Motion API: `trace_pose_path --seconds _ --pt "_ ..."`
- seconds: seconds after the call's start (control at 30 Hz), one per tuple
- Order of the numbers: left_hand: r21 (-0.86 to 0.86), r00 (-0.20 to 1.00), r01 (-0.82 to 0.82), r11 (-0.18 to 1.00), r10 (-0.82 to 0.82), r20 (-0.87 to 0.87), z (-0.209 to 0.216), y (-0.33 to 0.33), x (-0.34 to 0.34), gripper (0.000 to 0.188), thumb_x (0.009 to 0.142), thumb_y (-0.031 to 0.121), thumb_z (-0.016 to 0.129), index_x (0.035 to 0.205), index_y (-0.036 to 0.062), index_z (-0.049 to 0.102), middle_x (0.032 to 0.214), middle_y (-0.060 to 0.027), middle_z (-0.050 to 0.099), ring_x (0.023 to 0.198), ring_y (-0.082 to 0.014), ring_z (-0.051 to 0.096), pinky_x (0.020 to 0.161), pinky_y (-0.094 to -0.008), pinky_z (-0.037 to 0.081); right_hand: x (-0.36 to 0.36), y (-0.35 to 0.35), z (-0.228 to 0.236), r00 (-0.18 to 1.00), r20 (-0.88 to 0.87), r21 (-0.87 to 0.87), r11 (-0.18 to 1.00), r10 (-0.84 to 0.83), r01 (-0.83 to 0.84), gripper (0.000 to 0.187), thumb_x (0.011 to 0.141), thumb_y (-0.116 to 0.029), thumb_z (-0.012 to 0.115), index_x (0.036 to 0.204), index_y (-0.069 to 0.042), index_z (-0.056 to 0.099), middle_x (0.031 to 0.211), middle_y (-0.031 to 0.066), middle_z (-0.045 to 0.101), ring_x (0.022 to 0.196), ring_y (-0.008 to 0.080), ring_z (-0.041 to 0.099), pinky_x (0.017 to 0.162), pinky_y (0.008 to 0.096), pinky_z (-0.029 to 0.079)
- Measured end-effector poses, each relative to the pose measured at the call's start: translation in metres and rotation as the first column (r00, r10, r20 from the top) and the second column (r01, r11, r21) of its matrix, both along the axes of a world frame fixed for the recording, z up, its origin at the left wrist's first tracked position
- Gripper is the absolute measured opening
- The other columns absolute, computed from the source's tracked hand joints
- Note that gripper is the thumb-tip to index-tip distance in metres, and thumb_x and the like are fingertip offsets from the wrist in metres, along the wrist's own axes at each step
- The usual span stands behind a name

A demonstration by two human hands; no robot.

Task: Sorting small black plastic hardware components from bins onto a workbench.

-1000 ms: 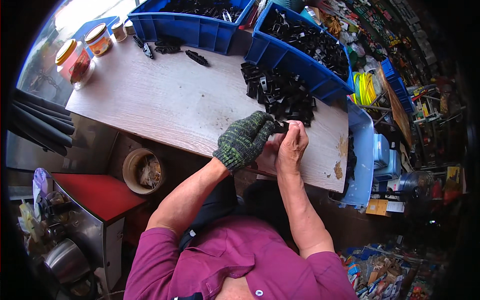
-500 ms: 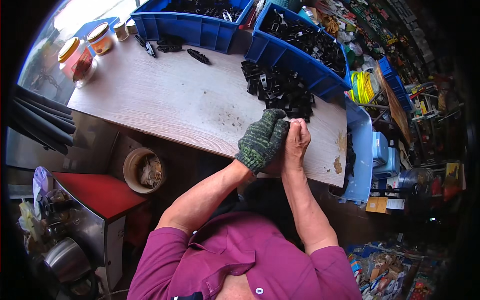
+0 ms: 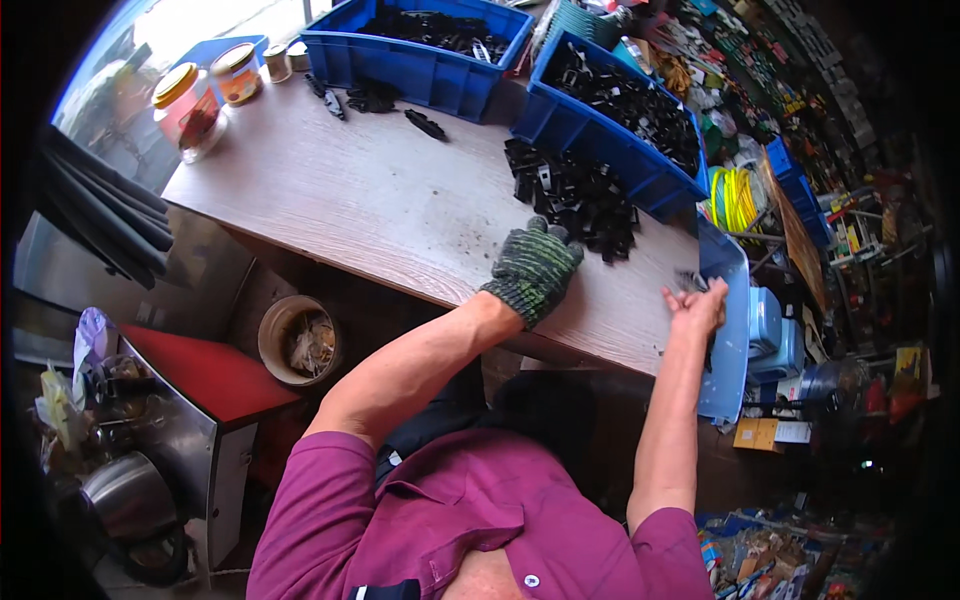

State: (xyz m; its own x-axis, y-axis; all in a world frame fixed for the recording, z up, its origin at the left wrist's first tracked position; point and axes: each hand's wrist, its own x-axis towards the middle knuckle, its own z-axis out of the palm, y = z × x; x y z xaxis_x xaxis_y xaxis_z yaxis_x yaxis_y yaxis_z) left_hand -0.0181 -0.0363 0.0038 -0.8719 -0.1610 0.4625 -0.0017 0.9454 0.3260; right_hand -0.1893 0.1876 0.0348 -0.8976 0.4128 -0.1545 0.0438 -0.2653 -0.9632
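Observation:
My left hand, in a dark green and black knitted glove, is at the near edge of a pile of small black plastic parts. Its fingers are curled, and anything in them is hidden. My bare right hand is over the table's right edge, beside a light blue bin. Its fingers are spread. By the fingertips is a small dark part, blurred, apparently loose from the hand.
Two blue crates full of black parts stand along the table's far side. Lidded jars stand at the far left, near a few loose black pieces. A round bucket is below the table's front edge.
My hands were together in front of the pile and are now apart. My right hand has moved right to the light blue bin, and its fingers have spread.

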Motion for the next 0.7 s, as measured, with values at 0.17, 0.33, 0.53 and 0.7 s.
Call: trace_pose_path --seconds 0.17,0.33,0.53,0.7 --pt "0.284 0.997 0.03 0.958 -0.01 -0.073 -0.003 -0.006 0.005 0.02 0.086 0.021 0.064 0.102 0.0085 0.064 0.091 -0.016 0.066 0.085 -0.0362 0.064 0.071 -0.0466 0.052 0.032 -0.007 -0.011 0.956 0.069 0.046 0.956 0.285 -0.289 0.03 0.087 -0.031 0.067 0.108 -0.013 0.056 0.048 0.0023 0.033 0.043 0.0179 0.043 0.058 0.0534 0.057" --pt "0.83 0.999 0.034 0.556 -0.012 -0.033 0.005 -0.011 0.01 0.031 0.092 0.027 0.066 0.115 0.0068 0.061 0.093 -0.0148 0.07 0.07 -0.0242 0.068 0.066 -0.036 0.054 0.087 -0.067 -0.012 0.64 0.046 0.115 0.632 0.767 -0.766 0.03 0.089 -0.027 0.071 0.107 -0.005 0.061 0.049 -0.0033 0.04 0.037 0.0092 0.038 0.044 0.0326 0.049" --pt "0.99 0.989 -0.054 0.127 -0.13 0.07 0.015 -0.004 0.005 0.036 0.095 0.027 0.061 0.122 0.0038 0.056 0.091 -0.0095 0.069 0.064 -0.0132 0.063 0.052 -0.0291 0.051 0.09 -0.077 -0.016 0.494 0.061 0.247 0.467 0.867 -0.849 0.027 0.091 -0.022 0.07 0.107 -0.001 0.065 0.053 -0.0048 0.049 0.036 0.0039 0.033 0.037 0.0214 0.031" --pt "0.689 0.96 0.059 0.722 0.148 -0.238 -0.046 0.008 -0.03 0.033 0.098 0.03 0.053 0.114 0.0022 0.06 0.089 -0.0155 0.068 0.062 -0.0211 0.067 0.053 -0.0327 0.053 0.093 -0.085 -0.017 0.453 0.063 0.261 0.423 0.89 -0.868 0.026 0.091 -0.024 0.071 0.105 -0.002 0.068 0.058 -0.0075 0.052 0.04 0.0013 0.037 0.04 0.0199 0.028"
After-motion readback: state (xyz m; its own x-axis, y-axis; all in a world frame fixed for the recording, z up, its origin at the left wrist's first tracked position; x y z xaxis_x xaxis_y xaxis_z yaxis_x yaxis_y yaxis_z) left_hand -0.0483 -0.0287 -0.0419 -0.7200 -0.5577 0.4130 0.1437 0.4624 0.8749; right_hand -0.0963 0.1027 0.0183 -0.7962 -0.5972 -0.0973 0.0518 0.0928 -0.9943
